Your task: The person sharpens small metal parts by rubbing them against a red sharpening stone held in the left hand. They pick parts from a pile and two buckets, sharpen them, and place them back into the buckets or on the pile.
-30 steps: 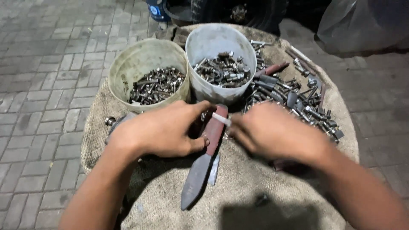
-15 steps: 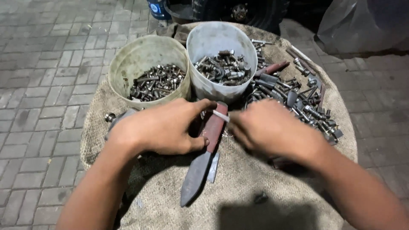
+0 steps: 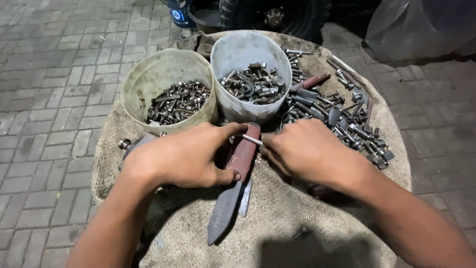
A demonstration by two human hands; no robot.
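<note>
My left hand (image 3: 183, 156) and my right hand (image 3: 310, 154) meet over the middle of a burlap-covered surface (image 3: 277, 218). Between their fingertips they pinch a thin metal bolt (image 3: 251, 140), one hand at each end. Under the hands lies a long rusty-red flat metal bar (image 3: 233, 198) with a pointed end toward me. A smaller grey metal strip (image 3: 245, 198) lies beside it. My left thumb rests on the bar.
A cream bucket (image 3: 148, 82) and a white bucket (image 3: 225, 57), both holding several bolts and nuts, stand just behind the hands. A loose heap of bolts and metal parts (image 3: 342, 121) spreads at the right. Brick paving (image 3: 49, 99) surrounds the surface. A tyre (image 3: 277, 15) stands at the back.
Both hands stay in nearly the same place over the bar, with only small finger movements around the thin bolt.
</note>
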